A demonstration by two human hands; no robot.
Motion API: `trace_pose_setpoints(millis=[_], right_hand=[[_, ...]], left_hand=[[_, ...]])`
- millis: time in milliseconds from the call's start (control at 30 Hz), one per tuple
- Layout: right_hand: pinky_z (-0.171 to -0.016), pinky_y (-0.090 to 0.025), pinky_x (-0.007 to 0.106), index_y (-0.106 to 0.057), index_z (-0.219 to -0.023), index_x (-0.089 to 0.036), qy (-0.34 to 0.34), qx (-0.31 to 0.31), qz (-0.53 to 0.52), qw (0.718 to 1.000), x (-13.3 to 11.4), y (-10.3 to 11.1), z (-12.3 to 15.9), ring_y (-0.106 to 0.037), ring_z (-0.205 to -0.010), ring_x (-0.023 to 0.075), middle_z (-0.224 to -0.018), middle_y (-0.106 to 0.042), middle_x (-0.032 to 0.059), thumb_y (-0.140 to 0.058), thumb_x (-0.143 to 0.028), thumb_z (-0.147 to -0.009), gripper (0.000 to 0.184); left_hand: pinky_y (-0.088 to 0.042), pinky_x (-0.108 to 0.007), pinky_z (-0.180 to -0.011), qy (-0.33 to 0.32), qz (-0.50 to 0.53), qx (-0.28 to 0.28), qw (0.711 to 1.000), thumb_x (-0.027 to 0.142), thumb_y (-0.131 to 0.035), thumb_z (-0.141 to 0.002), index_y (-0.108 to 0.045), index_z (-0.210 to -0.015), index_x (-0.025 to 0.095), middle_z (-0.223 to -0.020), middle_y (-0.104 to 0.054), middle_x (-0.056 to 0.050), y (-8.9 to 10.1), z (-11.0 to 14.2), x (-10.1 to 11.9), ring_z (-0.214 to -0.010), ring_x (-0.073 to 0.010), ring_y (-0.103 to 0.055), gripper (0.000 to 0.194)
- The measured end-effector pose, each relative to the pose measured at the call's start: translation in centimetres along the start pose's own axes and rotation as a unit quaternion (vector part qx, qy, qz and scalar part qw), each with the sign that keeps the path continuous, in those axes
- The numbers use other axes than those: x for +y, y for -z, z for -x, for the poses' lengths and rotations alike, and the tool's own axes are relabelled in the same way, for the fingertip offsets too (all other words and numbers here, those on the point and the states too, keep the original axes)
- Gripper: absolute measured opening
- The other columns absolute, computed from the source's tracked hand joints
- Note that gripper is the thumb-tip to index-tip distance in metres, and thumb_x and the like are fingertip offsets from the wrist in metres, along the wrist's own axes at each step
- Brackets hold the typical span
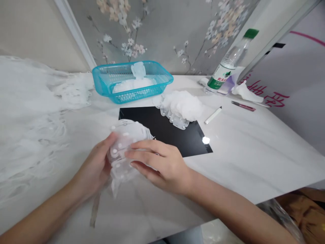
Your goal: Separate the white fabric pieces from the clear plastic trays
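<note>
A bunch of thin translucent white pieces [122,145] with small round dots is held up over the near part of the table. My left hand [98,162] grips its left side, with the thumb at the edge. Across its right side lie the bent fingers of my right hand [162,162]; that thumb is hidden. Motion blurs the lower pieces. Just behind is a black flat board [177,139], and a fanned pile of similar white pieces [181,106] rests on its far edge.
A blue plastic basket [142,96] holding more white pieces stands at the back. Loose white cut-out sheets [33,118] cover the left side. To the right are a green-capped water bottle [224,69], a white pen-like tool [213,115] and reddish tweezers [243,106].
</note>
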State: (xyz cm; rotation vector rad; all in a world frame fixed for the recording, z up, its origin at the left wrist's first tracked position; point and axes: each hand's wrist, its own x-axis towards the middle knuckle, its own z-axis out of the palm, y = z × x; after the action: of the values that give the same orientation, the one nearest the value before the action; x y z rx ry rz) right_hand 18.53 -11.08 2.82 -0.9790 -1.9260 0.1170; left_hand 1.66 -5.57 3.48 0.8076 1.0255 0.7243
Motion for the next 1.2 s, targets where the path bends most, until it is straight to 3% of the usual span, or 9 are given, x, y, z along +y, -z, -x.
trace_pose_setpoints(millis=[67, 133, 267, 367, 533, 667, 800, 967, 1200], right_hand=[[-0.068, -0.050, 0.017, -0.062, -0.104, -0.016, -0.020, 0.010, 0.048, 0.999, 0.0, -0.4, 0.3, -0.062, -0.087, 0.0083, -0.104, -0.064, 0.0057, -0.050, -0.021, -0.091, 0.018], [-0.063, -0.050, 0.017, -0.061, -0.104, -0.015, -0.039, 0.021, 0.079, 0.996, 0.3, -0.6, 0.6, -0.062, -0.082, 0.0083, -0.101, -0.063, 0.0059, -0.051, -0.022, -0.090, 0.019], [-0.059, -0.050, 0.018, -0.060, -0.106, -0.015, -0.078, 0.049, 0.095, 0.991, 1.1, -0.8, 0.9, -0.061, -0.085, 0.0113, -0.099, -0.062, 0.0059, -0.059, -0.031, -0.086, 0.025], [-0.054, -0.048, 0.017, -0.060, -0.104, -0.016, -0.128, 0.006, 0.014, 0.992, 1.4, -0.6, 0.9, -0.060, -0.084, 0.0113, -0.101, -0.061, 0.0056, -0.060, -0.030, -0.083, 0.026], [-0.058, -0.047, 0.018, -0.061, -0.097, -0.016, -0.137, -0.038, -0.095, 0.985, 1.7, -0.2, 0.8, -0.060, -0.080, 0.0104, -0.091, -0.063, 0.0034, -0.056, -0.030, -0.086, 0.018], [-0.061, -0.045, 0.019, -0.063, -0.090, -0.017, -0.125, -0.068, 0.020, 0.990, 1.1, -0.1, 0.5, -0.061, -0.077, 0.0101, -0.089, -0.065, 0.0024, -0.042, -0.029, -0.093, 0.024], [-0.055, -0.040, 0.020, -0.061, -0.085, -0.016, -0.152, -0.060, 0.093, 0.982, 0.9, 0.7, 0.0, -0.059, -0.071, 0.0104, -0.084, -0.063, 0.0025, -0.035, -0.025, -0.094, 0.029], [-0.050, -0.034, 0.019, -0.062, -0.081, -0.016, -0.217, -0.008, 0.014, 0.976, 2.0, 1.5, -0.3, -0.050, -0.056, 0.0063, -0.076, -0.059, -0.0004, -0.049, -0.027, -0.090, 0.020], [-0.048, -0.035, 0.017, -0.062, -0.087, -0.014, -0.228, -0.092, -0.205, 0.948, 2.4, 0.3, 0.3, -0.041, -0.053, 0.0049, -0.077, -0.059, -0.0001, -0.050, -0.031, -0.090, 0.021]], left_hand=[[-0.049, -0.022, -0.054, -0.007, -0.035, -0.051, 0.998, 0.051, -0.074, -0.059, -0.068, -0.087, 0.022, -0.074, -0.068, -0.001, 0.0, 0.2, -0.5, -0.063, -0.0162, -0.061, 0.040], [-0.049, -0.021, -0.057, -0.029, -0.115, -0.091, 0.989, 0.036, -0.080, -0.053, -0.067, -0.091, 0.024, -0.082, -0.069, -0.001, -0.1, 0.3, -0.9, -0.071, -0.0180, -0.062, 0.043], [-0.047, -0.020, -0.059, -0.066, -0.221, -0.091, 0.969, 0.030, -0.075, -0.062, -0.067, -0.080, 0.021, -0.076, -0.068, -0.001, -0.3, 0.3, -1.2, -0.068, -0.0154, -0.060, 0.022], [-0.043, -0.019, -0.053, -0.077, -0.266, -0.101, 0.955, 0.038, -0.069, -0.069, -0.066, -0.077, 0.018, -0.070, -0.065, -0.001, 0.0, 0.2, -1.1, -0.060, -0.0142, -0.056, 0.022], [-0.034, -0.018, -0.045, -0.120, -0.351, -0.089, 0.924, 0.047, -0.054, -0.080, -0.062, -0.073, 0.017, -0.059, -0.055, 0.001, 0.5, 0.2, -1.3, -0.051, -0.0107, -0.045, 0.032], [-0.029, -0.018, -0.042, -0.181, -0.423, -0.095, 0.883, 0.044, -0.046, -0.085, -0.060, -0.071, 0.017, -0.051, -0.041, 0.004, 0.5, 0.3, -1.0, -0.047, -0.0092, -0.036, 0.033], [-0.035, -0.018, -0.047, -0.212, -0.463, -0.146, 0.848, 0.038, -0.044, -0.086, -0.065, -0.090, 0.018, -0.056, -0.048, 0.004, 0.2, 0.4, -0.5, -0.050, -0.0100, -0.042, 0.029], [-0.037, -0.018, -0.047, -0.139, -0.415, -0.128, 0.890, 0.041, -0.051, -0.082, -0.069, -0.091, 0.019, -0.063, -0.060, 0.000, 0.0, 0.2, -0.5, -0.053, -0.0130, -0.050, 0.029], [-0.048, -0.020, -0.058, -0.077, -0.285, -0.104, 0.950, 0.037, -0.068, -0.071, -0.070, -0.091, 0.020, -0.078, -0.069, -0.004, 0.4, -0.2, -1.1, -0.070, -0.0196, -0.061, 0.026]])
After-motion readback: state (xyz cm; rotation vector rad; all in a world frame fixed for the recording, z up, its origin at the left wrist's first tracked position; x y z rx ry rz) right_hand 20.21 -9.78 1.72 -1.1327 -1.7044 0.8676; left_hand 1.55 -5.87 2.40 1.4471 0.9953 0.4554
